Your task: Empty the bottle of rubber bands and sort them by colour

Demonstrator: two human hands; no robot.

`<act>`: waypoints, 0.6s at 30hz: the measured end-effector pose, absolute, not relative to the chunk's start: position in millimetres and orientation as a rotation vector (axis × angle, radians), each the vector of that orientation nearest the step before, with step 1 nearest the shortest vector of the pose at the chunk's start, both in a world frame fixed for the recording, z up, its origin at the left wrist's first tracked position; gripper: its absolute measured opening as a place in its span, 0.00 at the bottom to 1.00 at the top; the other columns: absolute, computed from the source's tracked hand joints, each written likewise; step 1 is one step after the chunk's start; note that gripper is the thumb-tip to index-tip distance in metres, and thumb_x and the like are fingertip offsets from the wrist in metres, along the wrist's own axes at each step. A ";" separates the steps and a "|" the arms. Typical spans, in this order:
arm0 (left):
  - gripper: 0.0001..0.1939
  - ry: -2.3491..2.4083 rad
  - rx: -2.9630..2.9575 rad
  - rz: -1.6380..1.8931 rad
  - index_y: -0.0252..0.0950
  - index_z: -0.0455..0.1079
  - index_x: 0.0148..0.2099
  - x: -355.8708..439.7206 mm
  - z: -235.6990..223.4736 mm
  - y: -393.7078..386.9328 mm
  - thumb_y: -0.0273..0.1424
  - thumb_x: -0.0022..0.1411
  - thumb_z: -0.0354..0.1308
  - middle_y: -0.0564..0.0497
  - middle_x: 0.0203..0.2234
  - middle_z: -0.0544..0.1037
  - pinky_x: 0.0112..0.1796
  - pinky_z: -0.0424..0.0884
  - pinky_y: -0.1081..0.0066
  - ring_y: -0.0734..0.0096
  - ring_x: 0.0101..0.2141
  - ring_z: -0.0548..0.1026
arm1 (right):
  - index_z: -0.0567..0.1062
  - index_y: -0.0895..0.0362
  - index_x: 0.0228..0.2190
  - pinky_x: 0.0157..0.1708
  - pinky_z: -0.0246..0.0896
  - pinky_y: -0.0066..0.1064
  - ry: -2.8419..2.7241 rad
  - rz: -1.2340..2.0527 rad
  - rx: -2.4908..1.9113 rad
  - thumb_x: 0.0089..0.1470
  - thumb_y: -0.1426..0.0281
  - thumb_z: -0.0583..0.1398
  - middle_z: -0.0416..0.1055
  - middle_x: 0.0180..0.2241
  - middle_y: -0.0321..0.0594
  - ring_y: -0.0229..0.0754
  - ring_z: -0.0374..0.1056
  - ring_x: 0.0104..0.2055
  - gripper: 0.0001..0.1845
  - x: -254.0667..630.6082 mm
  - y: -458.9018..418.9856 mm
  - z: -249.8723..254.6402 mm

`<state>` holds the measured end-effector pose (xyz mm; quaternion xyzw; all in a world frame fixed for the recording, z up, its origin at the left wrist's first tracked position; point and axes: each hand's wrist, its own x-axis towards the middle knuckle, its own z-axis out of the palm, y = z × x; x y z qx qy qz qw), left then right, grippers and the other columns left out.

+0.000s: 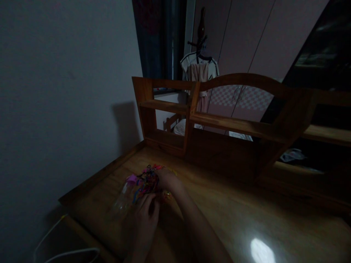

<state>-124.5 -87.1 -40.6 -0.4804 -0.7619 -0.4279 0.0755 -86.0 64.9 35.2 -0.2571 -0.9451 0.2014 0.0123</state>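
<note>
A tangle of thin coloured bands or strings [149, 181], in black, blue, pink, red and yellow, lies in a heap on the wooden desk [219, 204]. My right hand [164, 179] reaches over the heap's right side and touches it, its fingers mostly hidden. At the near edge of the tangle, my left hand [146, 212] has thumb and fingertips brought together in a pinch. What they hold is too dark and small to make out. Left of the heap, a clear plastic container or bag [122, 201] lies beside a purple piece [132, 179].
A wooden shelf unit [167, 106] rises along the desk's back edge. The wall [68, 91] borders the left side. A white cable [71, 251] hangs at the lower left. Beyond the shelves, clothes hang on a stand [201, 29]. The room is dim.
</note>
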 end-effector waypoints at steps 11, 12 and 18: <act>0.11 -2.224 -1.485 -1.304 0.39 0.73 0.39 -121.1 -33.7 -86.5 0.34 0.65 0.50 0.48 0.37 0.79 0.40 0.72 0.66 0.63 0.38 0.77 | 0.79 0.58 0.38 0.33 0.61 0.25 -2.851 0.672 -0.827 0.48 0.74 0.59 0.78 0.36 0.46 0.45 0.74 0.41 0.14 -81.9 84.5 45.0; 0.10 -2.219 -1.492 -1.291 0.39 0.73 0.39 -120.5 -33.0 -86.6 0.33 0.64 0.50 0.48 0.37 0.79 0.40 0.72 0.66 0.63 0.38 0.77 | 0.80 0.58 0.37 0.33 0.60 0.24 -2.845 0.684 -0.819 0.48 0.75 0.59 0.79 0.36 0.45 0.45 0.74 0.41 0.14 -80.5 85.0 47.5; 0.10 -2.237 -1.553 -1.239 0.39 0.73 0.40 -116.7 -28.7 -87.4 0.32 0.65 0.50 0.50 0.37 0.79 0.39 0.72 0.68 0.64 0.38 0.77 | 0.79 0.60 0.39 0.33 0.59 0.24 -2.767 0.719 -0.799 0.50 0.77 0.57 0.78 0.38 0.47 0.43 0.74 0.41 0.15 -77.7 83.8 55.5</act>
